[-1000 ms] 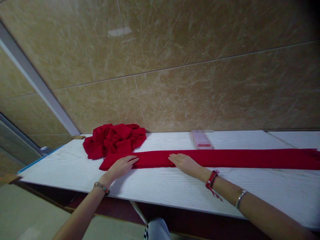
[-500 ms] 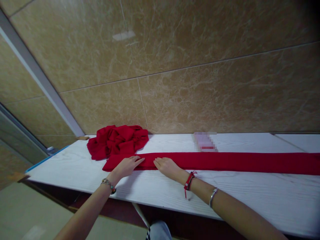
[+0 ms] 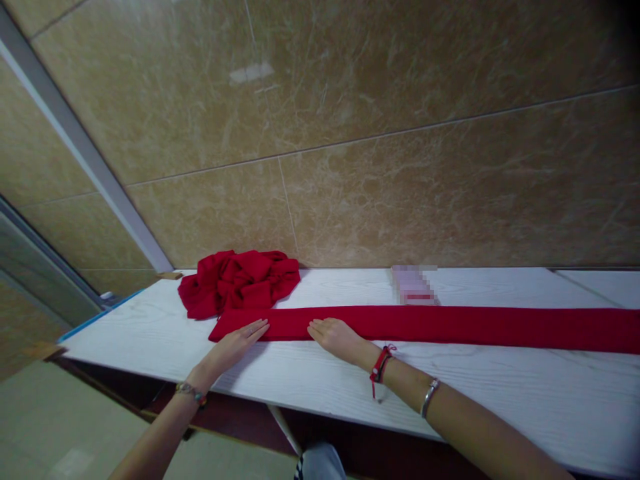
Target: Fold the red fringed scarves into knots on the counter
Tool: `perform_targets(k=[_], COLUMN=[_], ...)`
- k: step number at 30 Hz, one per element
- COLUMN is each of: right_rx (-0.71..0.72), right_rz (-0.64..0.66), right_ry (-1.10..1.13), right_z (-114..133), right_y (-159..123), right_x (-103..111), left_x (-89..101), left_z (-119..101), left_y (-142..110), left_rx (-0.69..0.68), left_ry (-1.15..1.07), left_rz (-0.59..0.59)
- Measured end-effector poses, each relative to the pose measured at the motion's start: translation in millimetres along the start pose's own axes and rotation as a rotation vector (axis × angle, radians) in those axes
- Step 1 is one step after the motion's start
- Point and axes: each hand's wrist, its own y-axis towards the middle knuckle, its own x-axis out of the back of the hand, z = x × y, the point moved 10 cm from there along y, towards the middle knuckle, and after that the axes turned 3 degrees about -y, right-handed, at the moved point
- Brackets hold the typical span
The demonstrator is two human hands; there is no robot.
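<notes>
A long folded strip of red cloth (image 3: pixel 450 326) lies flat along the white table, running out of view on the right. My left hand (image 3: pixel 236 343) rests with straight fingers on the strip's front edge, close to its left end. Farther right, my right hand (image 3: pixel 336 337) lies flat on the same strip, palm down, fingers pointing left. Neither hand grasps the cloth. Behind the strip's left end is a crumpled heap of red cloth (image 3: pixel 240 283), which touches it.
The white wood-grain table (image 3: pixel 350 383) stands against a tiled brown wall (image 3: pixel 400 200). A pale, blurred-out packet (image 3: pixel 411 283) lies behind the strip. Under the table top are dark open shelves (image 3: pixel 230 417). A knee (image 3: pixel 323 461) shows below the front edge.
My left hand has slid left and toward the front edge of the strip, and its fingers have straightened. My right hand stays about where it was.
</notes>
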Motion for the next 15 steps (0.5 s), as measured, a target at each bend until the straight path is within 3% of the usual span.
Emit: perform_targets(k=[5,15], right_rx=[-0.011,-0.003], right_rz=[-0.028,0.021], right_ry=[-0.007,0.021], right_z=[-1.4,0.3], right_y=[-2.2,-1.9], right_x=[2.6,-2.5], left_x=[5.1,1.6], left_z=[-1.2,4.2], left_y=[-6.3,-9.2], left_rx=[0.005,0.093], left_ry=[-0.027,-0.167], left_rz=[-0.051,0.013])
